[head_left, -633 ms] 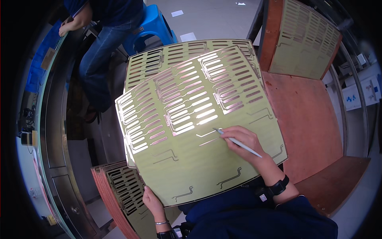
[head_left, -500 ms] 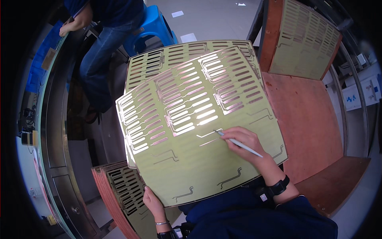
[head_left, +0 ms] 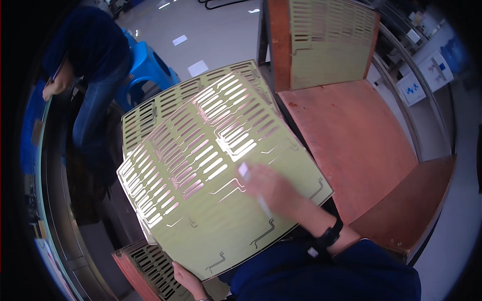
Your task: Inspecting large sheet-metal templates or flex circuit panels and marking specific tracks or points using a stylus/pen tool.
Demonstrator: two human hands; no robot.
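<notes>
A large pale-green circuit board panel (head_left: 201, 236) with shiny metallic slots and traces lies tilted in front of me. My left hand (head_left: 187, 277) grips its near left edge, the thumb showing on top. Over the panel's right half, my right hand (head_left: 271, 188) is smeared by motion. A slim white pen-shaped tool (head_left: 263, 205) shows beneath it, held in the fingers. A small bright white patch (head_left: 243, 169) is at the fingertips; I cannot make out what it is. Under the held panel rests another similar panel (head_left: 170, 95), its far part exposed.
A stack of panels (head_left: 135, 273) stands at lower left. To the right is a reddish-brown board stand (head_left: 351, 145) with a panel (head_left: 326, 60) leaning on its upright back. A blue stool (head_left: 145, 70) and a seated co-worker (head_left: 90, 50) are at upper left.
My view has turned, so the scene sits further left. My right hand has shifted over the panel and is now blurred, and the bright patch appears at its fingertips. The left hand still grips the edge.
</notes>
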